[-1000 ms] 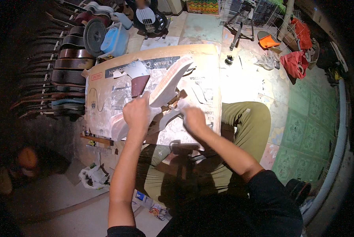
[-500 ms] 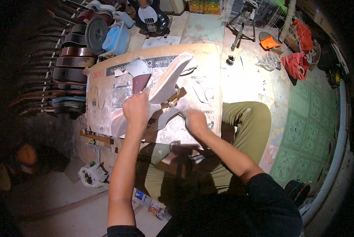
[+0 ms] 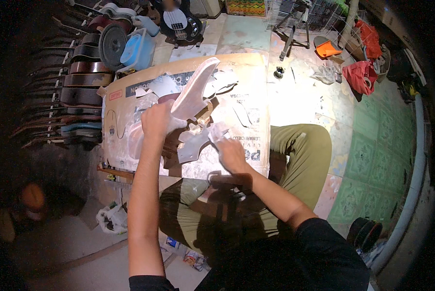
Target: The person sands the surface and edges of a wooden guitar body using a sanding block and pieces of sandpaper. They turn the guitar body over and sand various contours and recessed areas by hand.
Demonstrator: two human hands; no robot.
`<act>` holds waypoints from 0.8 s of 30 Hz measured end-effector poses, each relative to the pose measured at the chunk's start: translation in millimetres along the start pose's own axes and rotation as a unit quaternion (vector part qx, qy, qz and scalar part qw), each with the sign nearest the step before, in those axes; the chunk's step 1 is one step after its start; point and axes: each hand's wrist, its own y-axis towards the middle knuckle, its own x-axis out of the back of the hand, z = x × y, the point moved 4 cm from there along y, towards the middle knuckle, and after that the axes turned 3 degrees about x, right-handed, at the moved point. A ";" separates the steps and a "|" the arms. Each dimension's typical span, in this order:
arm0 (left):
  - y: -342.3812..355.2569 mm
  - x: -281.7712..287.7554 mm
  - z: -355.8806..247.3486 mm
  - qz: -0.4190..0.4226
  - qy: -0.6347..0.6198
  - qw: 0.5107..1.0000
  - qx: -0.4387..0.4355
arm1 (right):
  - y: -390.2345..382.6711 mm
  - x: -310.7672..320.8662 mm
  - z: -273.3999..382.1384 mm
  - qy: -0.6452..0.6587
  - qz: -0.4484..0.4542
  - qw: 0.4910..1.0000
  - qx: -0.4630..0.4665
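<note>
My left hand [image 3: 155, 116] grips an unfinished, angular wooden piece [image 3: 194, 89], shaped like a guitar body, coated pale grey with a pinkish edge; it is tilted over a cardboard sheet [image 3: 120, 148]. My right hand [image 3: 231, 153] is closed on a small pale pad or folded paper [image 3: 218, 130], against the piece's lower grey section. Paper scraps [image 3: 163, 83] and a maroon sheet, partly hidden behind my left hand, lie on the cardboard. Whitish dust covers much of its surface.
Several guitars [image 3: 84, 80] stand in a row at left, near blue plastic containers [image 3: 134, 51]. A black bass [image 3: 181, 24] is at the back. A wire cage [image 3: 280, 17], stand, orange scoop [image 3: 327, 47] and red bag [image 3: 360, 77] are at back right. My bent knee [image 3: 307, 145] is beside the cardboard.
Both my hands and the wooden piece have shifted slightly left, and its upper tip now points further up the picture. More of the grey lower section shows beside my right hand.
</note>
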 end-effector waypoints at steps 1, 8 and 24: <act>-0.1 6.6 -1.4 0.010 -0.015 1.000 -0.002 | 0.9 0.5 -7.1 -0.001 0.000 1.000 -0.001; 10.0 -19.3 11.2 -0.014 -0.018 0.999 -0.023 | -11.7 -8.8 -35.6 -0.039 0.097 0.992 -0.070; -87.4 28.9 53.2 -0.039 -0.265 0.962 0.054 | 14.0 116.2 -7.9 0.538 -0.058 0.803 -0.251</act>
